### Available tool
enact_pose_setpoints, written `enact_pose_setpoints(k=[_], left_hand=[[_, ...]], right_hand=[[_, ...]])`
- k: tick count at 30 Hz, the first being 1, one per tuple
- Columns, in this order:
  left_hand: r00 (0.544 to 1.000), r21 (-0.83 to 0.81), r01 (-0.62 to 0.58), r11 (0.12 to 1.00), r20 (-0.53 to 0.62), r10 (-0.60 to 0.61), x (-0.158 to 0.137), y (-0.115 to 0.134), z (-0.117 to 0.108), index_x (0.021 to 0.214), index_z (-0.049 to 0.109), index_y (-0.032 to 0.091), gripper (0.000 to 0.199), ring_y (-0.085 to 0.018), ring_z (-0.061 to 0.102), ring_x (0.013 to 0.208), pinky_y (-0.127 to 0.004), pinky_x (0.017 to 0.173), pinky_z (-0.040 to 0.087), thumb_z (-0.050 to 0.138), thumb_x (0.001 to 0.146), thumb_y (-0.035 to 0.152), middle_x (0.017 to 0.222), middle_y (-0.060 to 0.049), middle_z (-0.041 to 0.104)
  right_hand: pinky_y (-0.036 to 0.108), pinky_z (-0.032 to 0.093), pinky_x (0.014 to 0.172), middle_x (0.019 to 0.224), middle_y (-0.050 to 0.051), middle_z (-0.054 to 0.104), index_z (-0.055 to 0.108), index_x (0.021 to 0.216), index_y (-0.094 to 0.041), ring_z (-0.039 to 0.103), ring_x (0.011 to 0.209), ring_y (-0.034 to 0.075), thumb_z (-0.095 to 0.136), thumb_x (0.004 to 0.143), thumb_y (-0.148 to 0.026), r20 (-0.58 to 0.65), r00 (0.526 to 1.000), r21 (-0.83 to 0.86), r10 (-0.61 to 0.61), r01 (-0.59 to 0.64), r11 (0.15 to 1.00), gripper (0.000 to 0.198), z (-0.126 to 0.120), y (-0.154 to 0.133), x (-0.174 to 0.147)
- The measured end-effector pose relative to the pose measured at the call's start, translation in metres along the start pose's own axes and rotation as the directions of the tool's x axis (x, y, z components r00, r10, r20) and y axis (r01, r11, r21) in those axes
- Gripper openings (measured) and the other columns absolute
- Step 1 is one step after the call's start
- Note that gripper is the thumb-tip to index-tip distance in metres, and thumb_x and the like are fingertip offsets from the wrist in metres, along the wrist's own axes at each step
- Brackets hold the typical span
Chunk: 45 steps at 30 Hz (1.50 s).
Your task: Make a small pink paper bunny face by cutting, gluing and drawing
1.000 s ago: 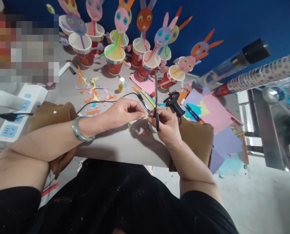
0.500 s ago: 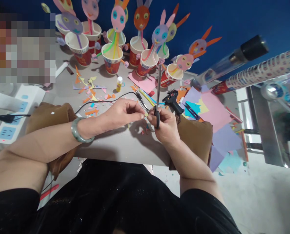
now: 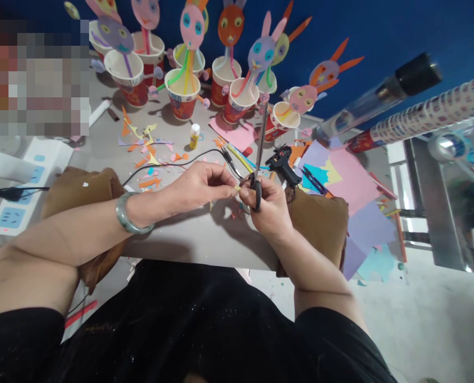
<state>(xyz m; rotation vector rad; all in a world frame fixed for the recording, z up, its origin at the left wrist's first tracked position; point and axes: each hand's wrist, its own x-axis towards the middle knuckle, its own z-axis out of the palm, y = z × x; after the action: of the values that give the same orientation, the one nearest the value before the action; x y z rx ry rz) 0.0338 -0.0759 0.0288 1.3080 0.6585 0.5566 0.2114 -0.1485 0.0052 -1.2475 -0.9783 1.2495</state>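
Between my fingertips, at the middle of the table, is a tiny yellow paper piece (image 3: pixel 237 188). My left hand (image 3: pixel 205 186) pinches it from the left, thumb and index finger together. Close against it on the other side, my right hand (image 3: pixel 271 205) holds a pair of scissors (image 3: pixel 261 141) by the dark handle loops, blades pointing up and away. The right fingertips also touch or nearly touch the paper piece. Behind the hands lie a yellow pen (image 3: pixel 240 158) and a black glue gun (image 3: pixel 283 165).
Paper cups (image 3: pixel 183 98) with rabbit-faced paper figures line the back. Paper scraps (image 3: pixel 151 181) and a small glue bottle (image 3: pixel 194 136) lie left of centre. Brown cushions (image 3: pixel 316 226) flank the arms. Coloured paper sheets (image 3: pixel 356 181) and a power strip (image 3: pixel 25 186) are at the sides.
The fingertips of both hands have come slightly closer together, and the yellow paper piece shows more clearly between them. The scissors stay in the right hand, tilted slightly more to the right.
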Motion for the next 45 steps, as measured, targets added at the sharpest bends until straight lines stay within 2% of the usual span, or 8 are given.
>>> enact_pose_setpoints(k=[6, 10, 15, 23, 34, 40, 43, 45], left_hand=[[0.998, 0.019, 0.058, 0.998, -0.013, -0.058, -0.003, 0.008, 0.001, 0.076, 0.068, 0.016, 0.007, -0.006, 0.051, 0.059, -0.021, 0.056, 0.038, 0.073, 0.077, 0.020, 0.066, 0.004, 0.062], [0.994, 0.031, 0.092, 0.995, -0.060, -0.090, -0.004, 0.014, 0.001, 0.075, 0.068, 0.017, 0.006, -0.005, 0.042, 0.053, -0.022, 0.052, 0.034, 0.073, 0.078, 0.019, 0.062, 0.006, 0.056], [0.987, 0.009, 0.130, 0.991, -0.092, -0.129, -0.004, 0.018, 0.002, 0.073, 0.065, 0.017, 0.009, -0.005, 0.040, 0.053, -0.022, 0.051, 0.033, 0.072, 0.078, 0.019, 0.063, 0.006, 0.056], [0.997, 0.052, 0.045, 0.998, -0.059, -0.042, -0.002, 0.009, 0.001, 0.074, 0.068, 0.017, 0.006, -0.007, 0.043, 0.055, -0.023, 0.053, 0.035, 0.071, 0.078, 0.020, 0.063, 0.005, 0.056], [1.000, 0.024, -0.022, 0.999, -0.002, 0.022, -0.001, -0.004, -0.001, 0.077, 0.069, 0.016, 0.013, -0.008, 0.050, 0.062, -0.023, 0.058, 0.039, 0.074, 0.083, 0.027, 0.069, 0.003, 0.062], [1.000, 0.043, -0.019, 0.999, -0.018, 0.019, -0.002, -0.001, 0.001, 0.075, 0.070, 0.016, 0.011, -0.008, 0.051, 0.062, -0.023, 0.058, 0.040, 0.073, 0.081, 0.025, 0.068, 0.002, 0.063], [0.999, 0.052, 0.008, 0.999, -0.043, -0.006, -0.003, 0.007, 0.001, 0.073, 0.068, 0.016, 0.010, -0.007, 0.048, 0.059, -0.022, 0.057, 0.040, 0.072, 0.080, 0.023, 0.064, 0.004, 0.060], [0.997, 0.074, 0.024, 0.997, -0.075, -0.018, -0.004, 0.011, 0.000, 0.073, 0.068, 0.016, 0.010, -0.007, 0.047, 0.058, -0.022, 0.057, 0.039, 0.073, 0.080, 0.022, 0.063, 0.005, 0.058]], right_hand=[[0.024, 0.034, 0.046, 0.066, -0.003, 0.056, 0.067, 0.068, -0.021, 0.042, 0.054, 0.008, 0.091, 0.069, -0.049, -0.034, 0.999, -0.003, -0.038, 0.038, 0.999, 0.037, -0.003, 0.004, 0.002], [0.025, 0.035, 0.049, 0.064, -0.003, 0.055, 0.069, 0.068, -0.022, 0.042, 0.056, 0.009, 0.089, 0.072, -0.042, -0.062, 0.995, -0.001, -0.073, 0.073, 0.997, 0.029, -0.006, 0.005, 0.005], [0.025, 0.033, 0.048, 0.063, -0.004, 0.055, 0.070, 0.068, -0.022, 0.042, 0.055, 0.009, 0.088, 0.073, -0.040, -0.060, 0.994, -0.010, -0.088, 0.088, 0.996, 0.025, -0.004, 0.004, 0.005], [0.025, 0.037, 0.053, 0.068, -0.003, 0.060, 0.068, 0.067, -0.021, 0.044, 0.056, 0.008, 0.094, 0.065, -0.041, -0.049, 0.995, -0.028, -0.087, 0.086, 0.996, 0.032, 0.003, 0.000, 0.004], [0.027, 0.040, 0.057, 0.069, -0.003, 0.061, 0.064, 0.064, -0.021, 0.048, 0.060, 0.010, 0.094, 0.065, -0.043, -0.035, 0.994, -0.050, -0.101, 0.099, 0.994, 0.037, 0.002, -0.004, 0.004], [0.027, 0.039, 0.057, 0.068, -0.004, 0.060, 0.063, 0.064, -0.021, 0.048, 0.059, 0.010, 0.094, 0.066, -0.039, -0.022, 0.994, -0.037, -0.107, 0.107, 0.994, 0.036, 0.005, -0.005, 0.003], [0.028, 0.038, 0.059, 0.067, -0.004, 0.058, 0.060, 0.064, -0.021, 0.047, 0.060, 0.010, 0.092, 0.069, -0.043, 0.020, 0.992, -0.109, -0.127, 0.128, 0.986, 0.039, 0.000, -0.010, 0.004], [0.029, 0.038, 0.060, 0.066, -0.004, 0.056, 0.057, 0.064, -0.021, 0.047, 0.061, 0.011, 0.090, 0.071, -0.047, 0.094, 0.984, -0.208, -0.152, 0.169, 0.963, 0.042, -0.009, -0.017, 0.007]])
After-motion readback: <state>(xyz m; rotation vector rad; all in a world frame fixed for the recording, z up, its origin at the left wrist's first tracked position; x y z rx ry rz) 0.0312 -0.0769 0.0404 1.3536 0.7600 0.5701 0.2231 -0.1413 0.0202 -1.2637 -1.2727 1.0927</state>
